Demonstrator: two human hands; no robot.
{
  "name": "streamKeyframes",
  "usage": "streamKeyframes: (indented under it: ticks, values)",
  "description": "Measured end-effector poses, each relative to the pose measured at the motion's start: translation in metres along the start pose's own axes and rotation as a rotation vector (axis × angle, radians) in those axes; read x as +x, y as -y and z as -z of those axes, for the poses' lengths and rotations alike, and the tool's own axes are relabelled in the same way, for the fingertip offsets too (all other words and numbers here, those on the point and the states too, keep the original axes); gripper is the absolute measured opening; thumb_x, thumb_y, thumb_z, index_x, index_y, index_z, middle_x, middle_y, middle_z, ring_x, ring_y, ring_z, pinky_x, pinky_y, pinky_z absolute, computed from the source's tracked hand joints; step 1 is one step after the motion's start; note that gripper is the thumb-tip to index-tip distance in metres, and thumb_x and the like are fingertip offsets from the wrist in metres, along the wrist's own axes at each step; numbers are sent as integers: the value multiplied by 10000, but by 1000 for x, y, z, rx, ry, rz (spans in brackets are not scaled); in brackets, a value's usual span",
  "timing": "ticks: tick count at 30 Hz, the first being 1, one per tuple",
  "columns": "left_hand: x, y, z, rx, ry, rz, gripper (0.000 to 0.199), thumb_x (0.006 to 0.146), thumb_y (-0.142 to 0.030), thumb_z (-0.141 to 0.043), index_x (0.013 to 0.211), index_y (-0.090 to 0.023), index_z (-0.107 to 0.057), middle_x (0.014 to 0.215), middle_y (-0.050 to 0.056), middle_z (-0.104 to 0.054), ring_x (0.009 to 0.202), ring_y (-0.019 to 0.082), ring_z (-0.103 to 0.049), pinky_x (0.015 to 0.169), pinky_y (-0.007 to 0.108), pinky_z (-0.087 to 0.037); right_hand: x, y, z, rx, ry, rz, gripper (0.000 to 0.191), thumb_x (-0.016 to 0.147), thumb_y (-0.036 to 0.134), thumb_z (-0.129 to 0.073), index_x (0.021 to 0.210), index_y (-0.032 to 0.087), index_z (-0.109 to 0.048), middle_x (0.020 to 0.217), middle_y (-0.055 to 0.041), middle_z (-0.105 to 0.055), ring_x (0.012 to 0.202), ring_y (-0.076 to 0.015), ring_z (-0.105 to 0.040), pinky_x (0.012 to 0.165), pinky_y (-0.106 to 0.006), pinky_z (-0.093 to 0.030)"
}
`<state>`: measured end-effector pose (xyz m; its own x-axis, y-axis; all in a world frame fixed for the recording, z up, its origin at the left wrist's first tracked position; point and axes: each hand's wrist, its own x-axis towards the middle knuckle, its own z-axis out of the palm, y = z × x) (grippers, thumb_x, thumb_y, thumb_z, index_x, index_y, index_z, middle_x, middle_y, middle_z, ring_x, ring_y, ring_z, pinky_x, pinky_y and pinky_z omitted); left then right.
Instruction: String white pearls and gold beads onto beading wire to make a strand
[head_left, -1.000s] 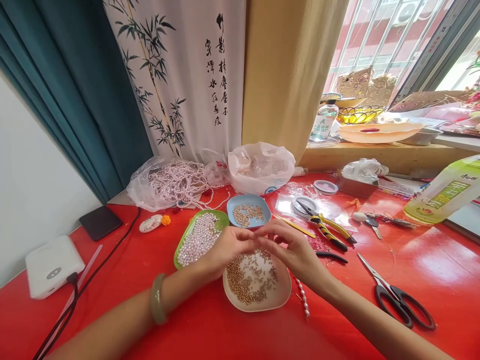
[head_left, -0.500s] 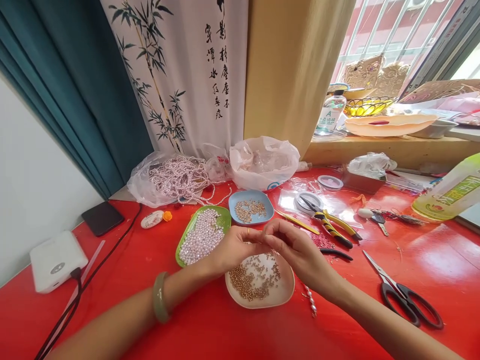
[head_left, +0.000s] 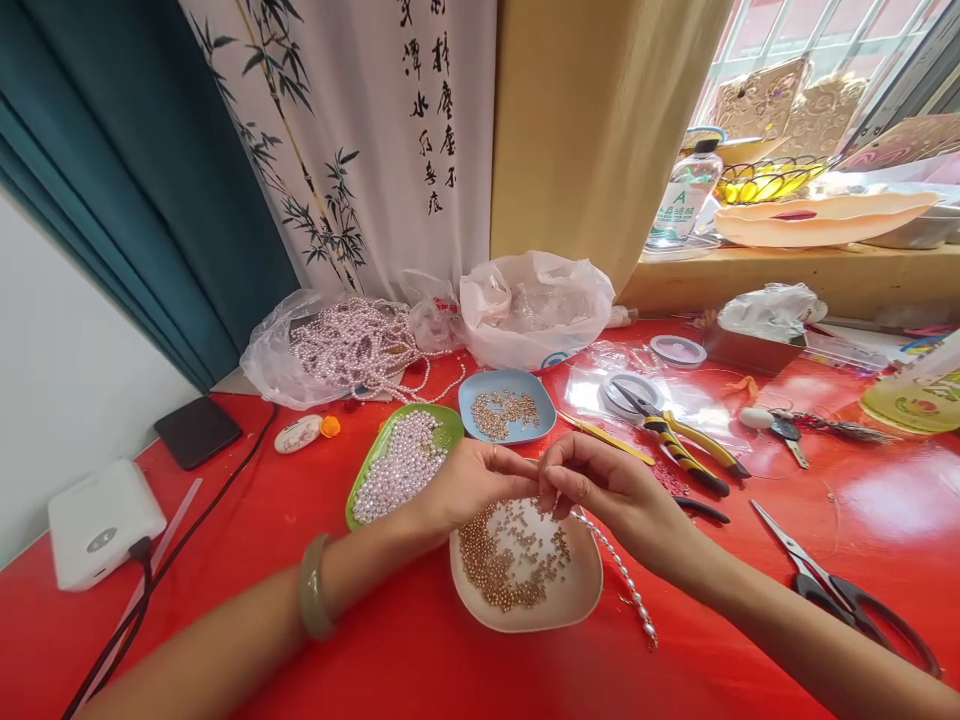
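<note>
Above the back of a cream dish (head_left: 585, 600) of gold beads (head_left: 499, 570), my two hands meet at the fingertips. My left hand (head_left: 480, 485), with a ring and a jade bangle (head_left: 315, 590) on the wrist, is closed in a pinch; what it pinches is too small to make out. Thumb and fingers of my right hand (head_left: 600, 480) are pinched on a strand of pearl beads (head_left: 626, 578), which trails over the dish's right rim onto the red table. Behind my left hand stands a green dish (head_left: 352, 505) of pinkish pearls (head_left: 401, 470).
A blue dish (head_left: 551, 425) with gold beads sits behind my hands. Yellow-black pliers (head_left: 682, 450), tweezers (head_left: 607, 440) and scissors (head_left: 832, 585) lie to the right. Plastic bags (head_left: 525, 310) and pearl strings (head_left: 352, 345) line the back. A white box (head_left: 105, 525) with a cable stands left.
More of the pearl strand now shows, hanging from my right hand past the dish's right side. My hands stay together, with the right slightly farther right. The view has shifted slightly.
</note>
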<state>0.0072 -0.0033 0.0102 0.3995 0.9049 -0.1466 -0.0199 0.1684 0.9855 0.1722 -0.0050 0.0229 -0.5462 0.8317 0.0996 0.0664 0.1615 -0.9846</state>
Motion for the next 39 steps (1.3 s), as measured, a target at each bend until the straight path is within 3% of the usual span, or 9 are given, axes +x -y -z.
streamKeyframes:
  ticks: [6, 10, 15, 18, 22, 26, 29, 32, 39]
  values:
    - [14, 0, 4, 64, 60, 36, 159, 620, -207, -664, 753, -122, -648, 729, 49, -658, 693, 141, -592, 703, 279, -436, 1, 3, 9, -18, 7, -19, 159, 815, 300, -476, 728, 168, -481, 655, -6, -535, 623, -107, -518, 592, -255, -426]
    - [9, -8, 19, 469, 52, 45, 130, 654, -193, -611, 760, -120, -629, 739, 49, -645, 682, 139, -575, 636, 261, -435, -2, -4, 18, 17, -19, -30, 152, 824, 278, -469, 721, 167, -481, 651, 4, -526, 620, -97, -507, 595, -239, -414]
    - [-4, -18, 33, 1005, 643, 5, 106, 701, -171, -568, 757, -166, -659, 679, 15, -659, 613, 126, -569, 561, 223, -395, -2, -19, 29, 18, 26, -77, 150, 830, 280, -465, 731, 170, -489, 650, 12, -511, 619, -98, -491, 600, -240, -399]
    - [2, -17, 28, 1051, 809, -43, 142, 710, -120, -550, 787, -176, -655, 718, 15, -667, 634, 127, -574, 548, 208, -395, 0, -25, 28, 25, 50, -105, 159, 830, 298, -460, 737, 170, -481, 650, 16, -495, 615, -99, -478, 588, -238, -392]
    - [14, -19, 26, 963, 687, -124, 201, 748, -74, -488, 845, -170, -635, 813, 23, -660, 718, 115, -581, 648, 209, -416, 0, -24, 24, 38, 50, -144, 172, 818, 320, -471, 728, 173, -474, 650, 18, -483, 603, -97, -461, 553, -225, -384]
    - [7, -29, 40, 956, 532, -128, 137, 760, -135, -521, 854, -157, -619, 806, 24, -645, 708, 109, -569, 640, 207, -415, -4, -19, 25, 25, 76, -197, 165, 813, 316, -483, 719, 180, -491, 617, 27, -468, 556, -87, -446, 502, -205, -377]
    - [-8, -34, 49, 1048, 583, -131, 97, 734, -223, -584, 808, -169, -617, 773, 11, -638, 686, 114, -556, 614, 209, -403, -6, -16, 27, -43, 98, -197, 153, 807, 303, -497, 709, 186, -516, 626, 18, -499, 562, -88, -457, 492, -197, -378]
    - [-24, -30, 50, 1139, 624, -188, 48, 731, -192, -584, 769, -188, -613, 786, 8, -631, 749, 126, -553, 636, 213, -393, -6, -17, 31, -100, 71, -174, 152, 800, 298, -506, 701, 185, -529, 646, 6, -529, 604, -101, -488, 526, -207, -399]
    - [-35, -11, 42, 1297, 547, -376, 97, 773, -176, -529, 709, -191, -599, 715, 5, -602, 717, 129, -510, 580, 232, -359, -5, -23, 33, -148, -28, -155, 166, 795, 329, -506, 724, 182, -535, 661, 2, -539, 607, -109, -504, 541, -220, -414]
